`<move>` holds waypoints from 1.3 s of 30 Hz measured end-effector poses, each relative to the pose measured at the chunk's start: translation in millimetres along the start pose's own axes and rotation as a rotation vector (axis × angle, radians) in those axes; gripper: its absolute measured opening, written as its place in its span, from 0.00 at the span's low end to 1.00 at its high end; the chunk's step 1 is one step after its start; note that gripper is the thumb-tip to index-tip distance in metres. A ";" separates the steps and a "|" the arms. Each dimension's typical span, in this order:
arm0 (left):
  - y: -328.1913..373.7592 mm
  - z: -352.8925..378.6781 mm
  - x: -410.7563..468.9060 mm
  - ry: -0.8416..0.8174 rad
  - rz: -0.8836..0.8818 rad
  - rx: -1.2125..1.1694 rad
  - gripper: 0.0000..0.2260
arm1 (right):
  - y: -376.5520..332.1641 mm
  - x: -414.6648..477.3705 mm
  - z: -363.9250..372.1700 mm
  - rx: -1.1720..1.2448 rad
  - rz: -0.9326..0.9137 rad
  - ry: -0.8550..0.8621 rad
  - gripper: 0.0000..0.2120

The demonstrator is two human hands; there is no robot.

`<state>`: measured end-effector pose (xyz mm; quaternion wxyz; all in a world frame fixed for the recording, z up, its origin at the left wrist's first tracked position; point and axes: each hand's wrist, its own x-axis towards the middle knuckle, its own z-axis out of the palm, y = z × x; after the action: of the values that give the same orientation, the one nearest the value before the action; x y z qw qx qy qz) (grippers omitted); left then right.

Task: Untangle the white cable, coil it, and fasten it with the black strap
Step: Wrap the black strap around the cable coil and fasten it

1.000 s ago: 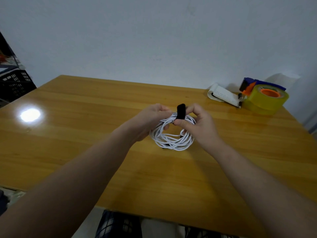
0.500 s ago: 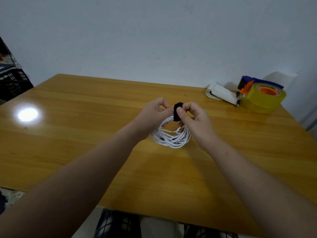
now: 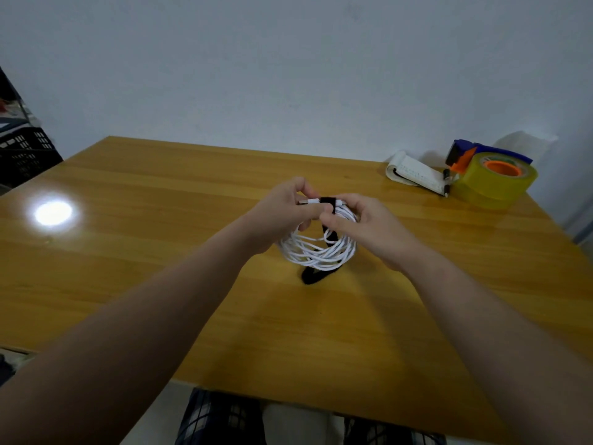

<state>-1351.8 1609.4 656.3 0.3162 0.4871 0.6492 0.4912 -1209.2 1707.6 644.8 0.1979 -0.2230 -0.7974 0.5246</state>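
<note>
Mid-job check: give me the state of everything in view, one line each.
white cable: coiled, held at its top by both hands.
black strap: looped over the coil's top, tail hanging loose, not yet fastened.
left hand: pinches the cable beside the strap.
right hand: grips the coil at the strap.
tape roll: lying flat, untouched.
notepad: lying flat, untouched.

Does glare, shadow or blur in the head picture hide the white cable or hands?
Head view: no; one glare spot lies far left on the glossy wooden table, clear of the coiled white cable, the left hand and right hand; all three look sharp.
</note>
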 end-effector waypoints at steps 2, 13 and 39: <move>1.8 -1.0 1.7 0.003 0.000 0.007 0.10 | 1.6 -0.2 -2.5 0.030 0.007 -0.061 0.22; 11.5 -1.2 8.9 -0.016 0.060 0.184 0.08 | 2.2 4.8 2.4 0.447 0.056 0.096 0.35; -12.7 -13.9 11.7 0.106 0.059 0.254 0.12 | -34.1 1.3 11.9 -0.303 -0.704 0.359 0.03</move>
<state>-1372.0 1615.3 649.5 0.2028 0.5154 0.7073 0.4393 -1221.9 1687.5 672.1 0.4660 -0.0514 -0.8458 0.2547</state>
